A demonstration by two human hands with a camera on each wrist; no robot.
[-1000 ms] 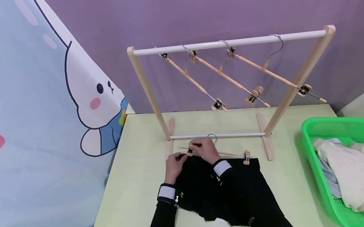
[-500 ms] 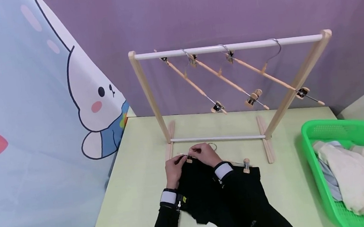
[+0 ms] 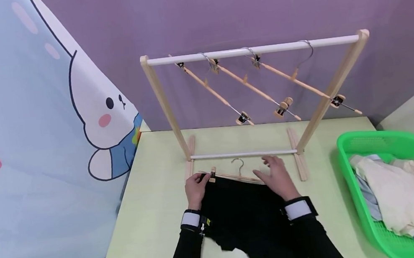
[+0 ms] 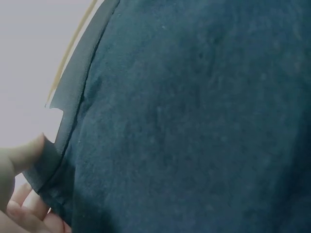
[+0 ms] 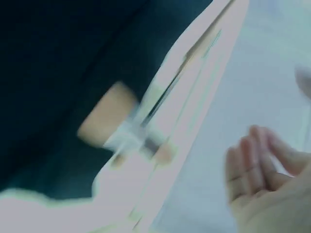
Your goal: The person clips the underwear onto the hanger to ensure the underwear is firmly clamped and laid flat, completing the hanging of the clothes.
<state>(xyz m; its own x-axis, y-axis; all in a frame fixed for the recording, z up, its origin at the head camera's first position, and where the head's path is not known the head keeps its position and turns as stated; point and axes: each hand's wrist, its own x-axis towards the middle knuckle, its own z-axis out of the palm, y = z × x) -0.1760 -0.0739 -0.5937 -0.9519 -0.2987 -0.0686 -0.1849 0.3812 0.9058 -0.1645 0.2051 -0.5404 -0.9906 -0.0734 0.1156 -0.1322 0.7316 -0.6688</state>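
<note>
A black garment with a waistband point(image 3: 246, 217) lies on the table, its top edge along a wooden clip hanger point(image 3: 243, 178). My left hand point(image 3: 195, 192) pinches the waistband's left corner, beside the hanger's left clip point(image 3: 212, 176). Thumb above and fingers below the cloth show in the left wrist view, where the garment point(image 4: 184, 116) fills most of the frame. My right hand point(image 3: 278, 178) is over the hanger's right end, fingers relaxed and holding nothing. It hides the right clip in the head view; the right wrist view shows that clip point(image 5: 109, 116), blurred, on the garment's edge.
Behind the garment stands a rack with a white top rail point(image 3: 229, 53) and wooden legs. Three clip hangers point(image 3: 249, 86) hang from it. A green basket point(image 3: 352, 181) holding pale clothes point(image 3: 399, 193) stands at the right. A cartoon-printed sheet point(image 3: 41, 142) borders the left side.
My right hand has left the left clip and moved right along the hanger, its fingers loosening. The left hand stays at the waistband's left corner.
</note>
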